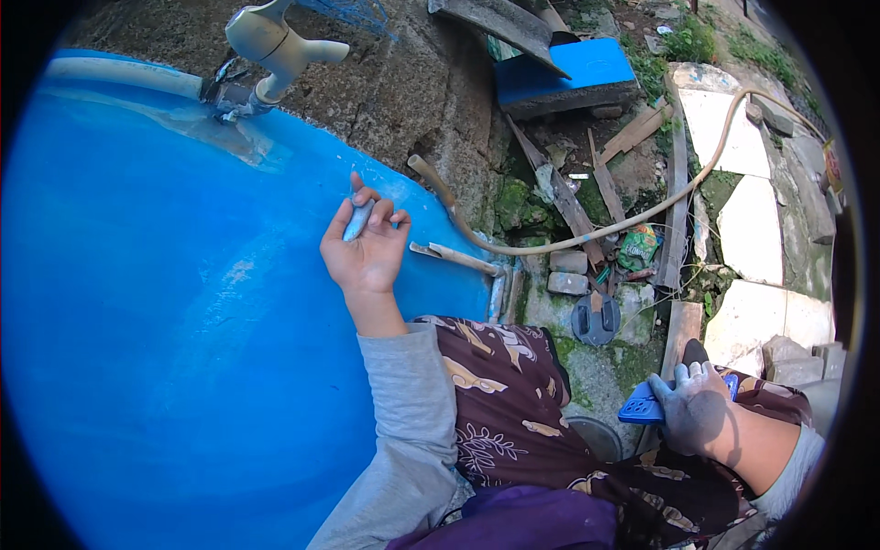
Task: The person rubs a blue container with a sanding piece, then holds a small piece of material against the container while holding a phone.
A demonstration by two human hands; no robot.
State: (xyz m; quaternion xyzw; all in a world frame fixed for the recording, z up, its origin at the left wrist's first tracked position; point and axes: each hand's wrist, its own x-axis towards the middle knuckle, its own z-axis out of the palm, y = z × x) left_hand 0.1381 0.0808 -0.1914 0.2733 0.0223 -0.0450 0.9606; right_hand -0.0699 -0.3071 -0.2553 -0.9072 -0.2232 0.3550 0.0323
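My left hand (362,261) is palm up over a smooth blue painted surface (165,302). Its fingers are curled around a small, pale blue-grey oblong piece (359,220) whose kind I cannot make out. Low on the right, beside my knee, my right hand (692,403) is closed on a flat blue plastic piece (639,410) with several holes at its end. Most of that piece is hidden under the hand. Grey, dusty stains cover the right hand's back and fingers.
A beige pipe tap (284,50) juts over the blue surface's far edge. A hose (587,236) curves across the ground to the right. Around it lie wooden planks (678,211), bricks (568,272), a green wrapper (639,247) and pale slabs (750,229). A blue-topped block (587,69) stands behind.
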